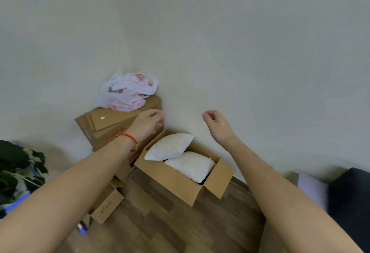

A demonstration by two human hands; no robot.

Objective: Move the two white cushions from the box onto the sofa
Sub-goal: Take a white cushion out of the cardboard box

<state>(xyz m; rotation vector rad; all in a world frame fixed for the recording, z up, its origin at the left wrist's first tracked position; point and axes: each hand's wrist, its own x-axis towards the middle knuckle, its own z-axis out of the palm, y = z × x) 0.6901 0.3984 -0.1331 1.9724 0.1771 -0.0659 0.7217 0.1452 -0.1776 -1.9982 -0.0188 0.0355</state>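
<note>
On the wood-plank floor against a pale wall, the open cardboard box holds both white cushions, one overlapping the other. My left hand at ten o'clock above it and my right hand at one o'clock hang empty, fingers loosely curled. The cushions look light and squashy, so I'd pinch a plump corner or scoop under each one.

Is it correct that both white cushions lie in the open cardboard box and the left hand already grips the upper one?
Not quite. In the head view both white cushions do lie in the open cardboard box, but the left hand grips nothing; it hovers above the box, empty.
</note>
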